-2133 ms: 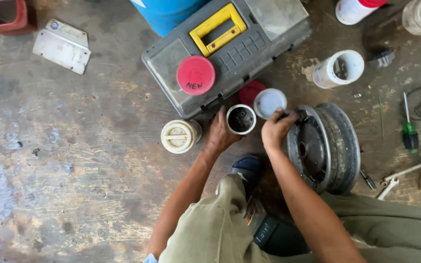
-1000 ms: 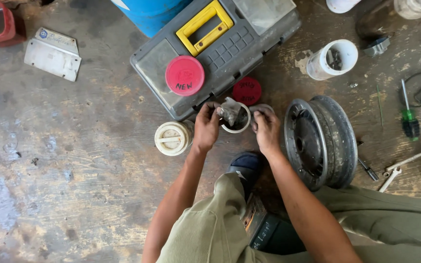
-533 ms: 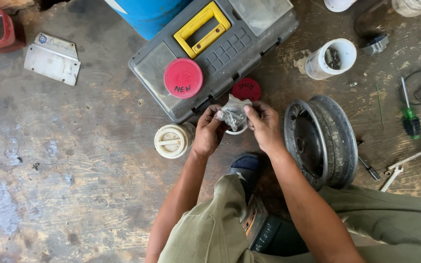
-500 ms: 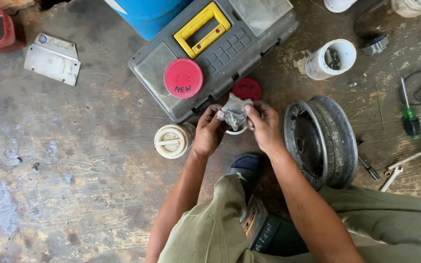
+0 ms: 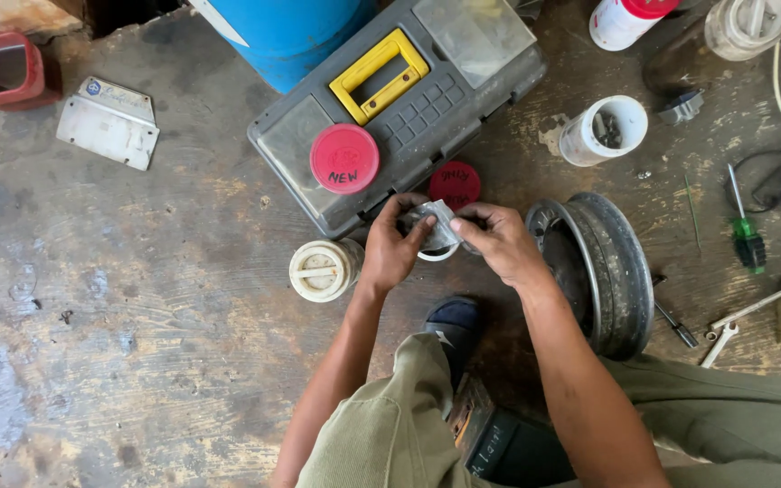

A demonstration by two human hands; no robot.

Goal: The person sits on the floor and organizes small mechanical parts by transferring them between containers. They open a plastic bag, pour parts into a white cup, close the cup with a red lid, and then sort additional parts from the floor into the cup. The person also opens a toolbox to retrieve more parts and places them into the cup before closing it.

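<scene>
Two bare hands are meeting over a stained concrete floor, and between them they are pinching one small clear plastic bag, crinkled and greyish, held just above a single white round cup whose rim is peeking out beneath it. The left hand is curling its fingers around the bag's near side, thumb pressing on top; the right hand is gripping the other edge with thumb and forefinger, wrist bent inward, both forearms reaching forward from the knees. Two red round lids are lying just beyond the hands: one red lid is sitting on the grey plastic toolbox with its yellow handle, and a darker lid is resting on the floor, touching the toolbox. Just left of the left hand one cream ribbed jar is standing. Right beside the right hand one dark metal wheel rim is lying, worn and dull. Farther right, one green-handled screwdriver is lying, well apart.
</scene>
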